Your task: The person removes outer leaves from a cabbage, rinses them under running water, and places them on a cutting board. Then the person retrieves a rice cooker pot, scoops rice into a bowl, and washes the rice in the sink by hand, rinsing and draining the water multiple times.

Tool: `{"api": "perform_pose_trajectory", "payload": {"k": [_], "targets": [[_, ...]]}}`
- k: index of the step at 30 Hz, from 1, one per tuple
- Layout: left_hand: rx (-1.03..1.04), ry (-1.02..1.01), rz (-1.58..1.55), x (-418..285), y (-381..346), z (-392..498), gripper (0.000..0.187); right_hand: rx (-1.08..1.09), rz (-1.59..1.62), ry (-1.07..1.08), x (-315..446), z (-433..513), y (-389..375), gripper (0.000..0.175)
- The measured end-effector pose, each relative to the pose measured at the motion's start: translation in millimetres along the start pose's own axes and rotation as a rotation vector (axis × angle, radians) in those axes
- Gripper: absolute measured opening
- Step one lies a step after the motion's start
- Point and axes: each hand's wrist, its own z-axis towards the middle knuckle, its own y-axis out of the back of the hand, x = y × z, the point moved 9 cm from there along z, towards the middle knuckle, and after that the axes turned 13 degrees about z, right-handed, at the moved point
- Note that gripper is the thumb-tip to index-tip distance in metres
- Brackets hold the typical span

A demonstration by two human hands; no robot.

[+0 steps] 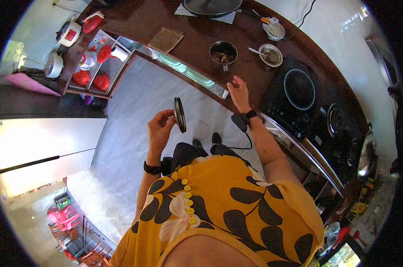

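Note:
My left hand (pixel 161 126) holds a round dark lid (pixel 179 115) on edge above the tiled floor, left of my body. Held out at the counter's front edge, my right hand (pixel 238 93) has its fingers partly curled and apart, with nothing in them. Just beyond it on the brown counter stands a dark pot (pixel 223 53) with a handle pointing towards me and some food inside. To the pot's right is a metal-coloured bowl (pixel 271 55) with a spoon resting in it.
An induction cooktop (pixel 299 89) lies right of the bowl, with a gas burner (pixel 335 120) beyond. A brown folded cloth or board (pixel 165 40), a large pan (pixel 211 6) and a wrapped bowl (pixel 274 30) are on the counter. Rice cookers (pixel 68 32) stand far left. An open drawer (pixel 198 77) holds green dishes.

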Motion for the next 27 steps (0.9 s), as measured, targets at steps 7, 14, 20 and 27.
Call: {"api": "perform_pose_trajectory", "payload": {"k": [7, 14, 20, 27], "targets": [[0.036, -0.341, 0.56, -8, -4, 114, 0.024, 0.02, 0.314, -0.518, -27, 23, -29, 0.041], [0.226, -0.624, 0.557, -27, -30, 239, 0.025, -0.017, 0.502, -0.654, -25, 29, -42, 0.031], [0.34, -0.772, 0.655, -35, -67, 302, 0.023, -0.149, 0.514, -0.686, -30, 28, -53, 0.03], [0.332, -0.787, 0.607, -86, -89, 327, 0.02, -0.192, 0.493, -0.595, -38, 85, -52, 0.031]]}}
